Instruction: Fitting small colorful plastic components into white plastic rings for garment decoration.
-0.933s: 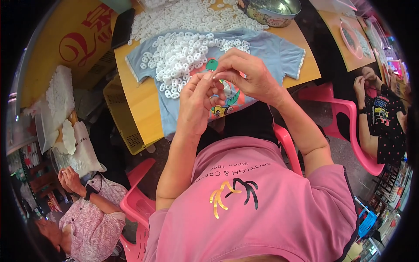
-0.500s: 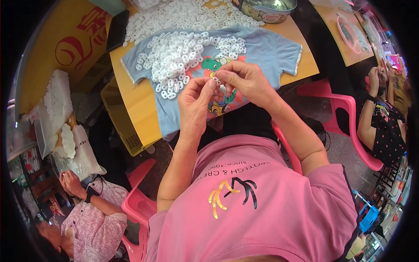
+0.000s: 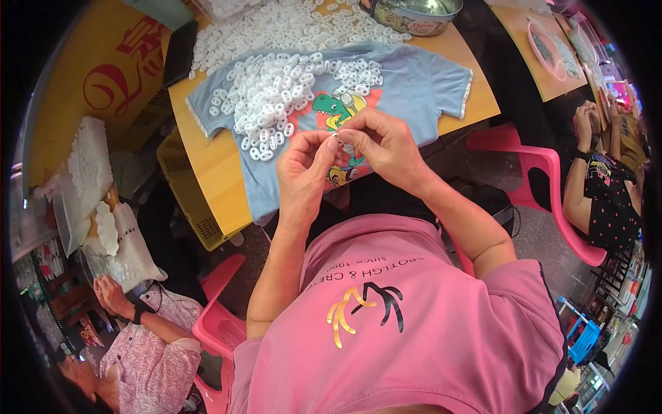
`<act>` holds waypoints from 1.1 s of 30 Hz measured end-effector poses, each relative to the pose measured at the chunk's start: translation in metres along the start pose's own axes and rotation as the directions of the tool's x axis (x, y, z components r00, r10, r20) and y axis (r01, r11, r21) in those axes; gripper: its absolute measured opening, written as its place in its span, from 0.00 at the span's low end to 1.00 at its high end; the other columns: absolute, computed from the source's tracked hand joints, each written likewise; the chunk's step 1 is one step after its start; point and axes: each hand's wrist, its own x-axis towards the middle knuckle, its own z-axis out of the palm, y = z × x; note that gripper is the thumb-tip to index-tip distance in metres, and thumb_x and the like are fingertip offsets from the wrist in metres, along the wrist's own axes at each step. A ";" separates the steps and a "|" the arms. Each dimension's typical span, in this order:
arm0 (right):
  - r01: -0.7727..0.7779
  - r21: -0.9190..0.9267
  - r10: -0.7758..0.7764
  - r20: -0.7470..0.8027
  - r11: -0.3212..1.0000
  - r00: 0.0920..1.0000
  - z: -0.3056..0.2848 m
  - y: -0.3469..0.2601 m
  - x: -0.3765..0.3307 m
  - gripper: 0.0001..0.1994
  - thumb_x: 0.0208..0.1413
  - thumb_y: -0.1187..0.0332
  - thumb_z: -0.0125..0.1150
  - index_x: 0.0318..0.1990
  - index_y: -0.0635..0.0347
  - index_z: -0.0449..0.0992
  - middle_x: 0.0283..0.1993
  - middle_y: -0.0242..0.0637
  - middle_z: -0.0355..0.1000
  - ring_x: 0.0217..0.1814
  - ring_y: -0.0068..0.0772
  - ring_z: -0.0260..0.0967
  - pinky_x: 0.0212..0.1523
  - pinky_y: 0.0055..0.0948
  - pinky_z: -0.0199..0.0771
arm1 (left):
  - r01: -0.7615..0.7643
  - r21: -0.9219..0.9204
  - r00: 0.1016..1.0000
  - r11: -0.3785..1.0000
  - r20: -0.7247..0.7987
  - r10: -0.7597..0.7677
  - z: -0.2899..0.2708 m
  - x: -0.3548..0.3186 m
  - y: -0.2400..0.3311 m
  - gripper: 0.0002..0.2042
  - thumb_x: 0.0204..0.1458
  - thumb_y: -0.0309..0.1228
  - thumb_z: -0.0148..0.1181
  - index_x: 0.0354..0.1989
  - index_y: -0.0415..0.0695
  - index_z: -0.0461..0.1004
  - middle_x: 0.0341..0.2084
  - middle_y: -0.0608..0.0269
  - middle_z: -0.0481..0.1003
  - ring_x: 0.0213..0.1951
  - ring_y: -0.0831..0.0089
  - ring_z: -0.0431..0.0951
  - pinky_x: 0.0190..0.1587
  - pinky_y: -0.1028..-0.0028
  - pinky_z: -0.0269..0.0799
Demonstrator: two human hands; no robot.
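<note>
My left hand and my right hand meet above the near edge of the table, thumbs and fingertips pinched together. Between them sits a small white piece, mostly covered by the fingertips; its exact shape is hidden. Just beyond my hands a light blue T-shirt with a green dinosaur print lies spread over the table. On it rests a heap of white oval plastic pieces with two holes, and a smaller cluster of similar pieces lies to its right.
Many more white pieces cover the far side of the yellow table. A dark phone lies at the far left, a round metal tin at the far right. Other people sit on both sides, near pink chairs.
My hands have drawn slightly nearer to me, still pinched together. The white piece shows less between the fingertips. The whole view has shifted a little.
</note>
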 end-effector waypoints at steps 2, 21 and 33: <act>-0.011 0.010 0.011 -0.014 1.000 1.000 0.000 0.000 0.000 0.06 0.59 0.71 0.61 0.37 0.67 0.76 0.30 0.30 0.72 0.29 0.15 0.67 0.29 0.17 0.68 | 0.064 0.006 0.998 0.998 -0.012 -0.064 -0.002 -0.002 0.002 0.06 0.60 0.28 0.57 0.38 0.37 0.73 0.27 0.65 0.76 0.30 0.80 0.76 0.34 0.81 0.72; 0.190 -0.568 -0.260 -0.044 0.801 0.965 -0.041 0.027 0.042 0.08 0.55 0.69 0.63 0.41 0.60 0.78 0.32 0.33 0.73 0.30 0.26 0.70 0.30 0.24 0.70 | 0.028 -0.023 0.998 0.999 -0.059 -0.030 -0.010 0.002 -0.007 0.06 0.58 0.28 0.59 0.37 0.38 0.73 0.27 0.66 0.75 0.29 0.81 0.75 0.34 0.80 0.71; -0.337 0.464 0.288 0.174 0.820 0.942 -0.035 -0.022 0.027 0.13 0.62 0.67 0.56 0.51 0.63 0.74 0.31 0.27 0.70 0.31 0.15 0.67 0.32 0.19 0.72 | -0.327 0.050 0.941 0.944 0.111 0.320 0.010 0.006 0.003 0.04 0.58 0.22 0.57 0.40 0.37 0.72 0.51 0.53 0.71 0.49 0.74 0.72 0.52 0.74 0.67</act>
